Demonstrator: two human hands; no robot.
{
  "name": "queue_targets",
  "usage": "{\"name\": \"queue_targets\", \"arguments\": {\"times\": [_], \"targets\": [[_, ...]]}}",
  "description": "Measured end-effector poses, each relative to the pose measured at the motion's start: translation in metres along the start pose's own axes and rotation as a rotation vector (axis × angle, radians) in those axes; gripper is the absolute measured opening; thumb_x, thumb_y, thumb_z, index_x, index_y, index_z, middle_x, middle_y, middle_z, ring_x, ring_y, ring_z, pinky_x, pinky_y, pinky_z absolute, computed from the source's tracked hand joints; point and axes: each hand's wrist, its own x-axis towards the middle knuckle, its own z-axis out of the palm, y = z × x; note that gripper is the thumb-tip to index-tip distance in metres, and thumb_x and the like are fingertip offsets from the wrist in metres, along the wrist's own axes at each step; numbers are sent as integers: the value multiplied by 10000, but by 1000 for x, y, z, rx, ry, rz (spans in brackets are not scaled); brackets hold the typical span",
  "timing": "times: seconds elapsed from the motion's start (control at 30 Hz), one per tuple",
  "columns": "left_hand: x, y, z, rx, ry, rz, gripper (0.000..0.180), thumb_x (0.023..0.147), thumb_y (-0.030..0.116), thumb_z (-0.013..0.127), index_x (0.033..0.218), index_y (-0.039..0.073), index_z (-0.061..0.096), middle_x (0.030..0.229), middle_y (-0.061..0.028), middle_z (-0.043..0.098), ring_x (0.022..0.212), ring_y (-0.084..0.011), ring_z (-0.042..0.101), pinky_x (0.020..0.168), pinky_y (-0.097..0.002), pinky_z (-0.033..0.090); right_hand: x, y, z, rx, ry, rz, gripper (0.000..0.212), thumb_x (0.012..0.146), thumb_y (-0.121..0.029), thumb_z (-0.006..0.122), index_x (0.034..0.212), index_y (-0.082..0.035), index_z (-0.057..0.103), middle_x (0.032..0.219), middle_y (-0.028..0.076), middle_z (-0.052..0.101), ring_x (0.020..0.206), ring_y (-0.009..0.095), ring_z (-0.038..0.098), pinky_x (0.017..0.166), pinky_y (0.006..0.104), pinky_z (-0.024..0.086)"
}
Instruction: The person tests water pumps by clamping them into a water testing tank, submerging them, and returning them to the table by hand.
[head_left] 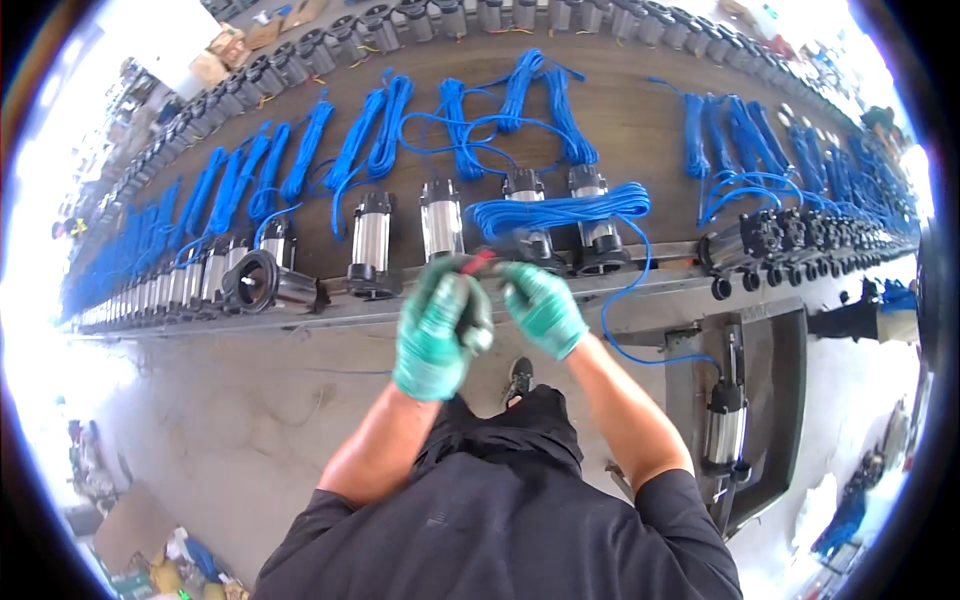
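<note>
Both my hands wear green-coated gloves and meet at the table's front edge. My left hand (435, 330) is closed, with a small red and dark piece (478, 262) sticking out at its fingertips; its kind is blurred. Close beside it, my right hand (545, 305) has its fingers drawn together at that piece; what they pinch is smeared by motion. Just beyond them, a coiled blue cable (560, 208) lies across two silver-and-black cylindrical motor units (598, 232). Another steel cylinder (441, 220) stands behind my left hand, with a similar cylinder (372, 240) to its left.
Several blue cable bundles (568, 120) lie along the brown tabletop (625, 120), with rows of cylinders at its edges. At right, a blue cable runs down to a cylinder (725, 430) in a grey metal trough (790, 400). A black flanged cylinder (262, 282) lies at the left front edge.
</note>
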Motion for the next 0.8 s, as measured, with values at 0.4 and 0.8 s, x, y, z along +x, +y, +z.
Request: {"name": "queue_targets", "arguments": {"times": [0.4, 0.8], "targets": [[-1, 25, -136, 454, 281, 67, 466, 910, 19, 530, 1376, 21, 538, 896, -36, 632, 653, -73, 543, 557, -205, 467, 110, 52, -17, -424, -147, -40, 260, 920, -212, 626, 1126, -69, 694, 1119, 174, 663, 1073, 377, 618, 955, 449, 510], [41, 13, -108, 616, 195, 177, 420, 947, 73, 662, 1344, -6, 550, 1085, -59, 676, 863, -113, 627, 753, -264, 529, 197, 60, 67, -842, -803, 303, 356, 899, -249, 611, 1198, -76, 696, 1266, 184, 668, 1187, 390, 626, 989, 452, 511]]}}
